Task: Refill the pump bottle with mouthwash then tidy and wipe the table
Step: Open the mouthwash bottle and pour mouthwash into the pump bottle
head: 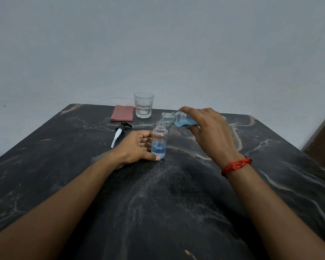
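Gripping the tilted mouthwash bottle (179, 119) with curled fingers (191, 110), the right hand (208, 132) holds its mouth just over the neck of the pump bottle (159, 141), which stands upright on the table (176, 203), part-filled with blue liquid. The left hand (137, 147) curls round that bottle's lower half; the pump (120, 132) lies left of it, near a cloth (122, 113) and glass (143, 105).

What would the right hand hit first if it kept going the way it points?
Probably the glass, which stands just beyond the right hand; depth is unclear, so it might pass beside it.
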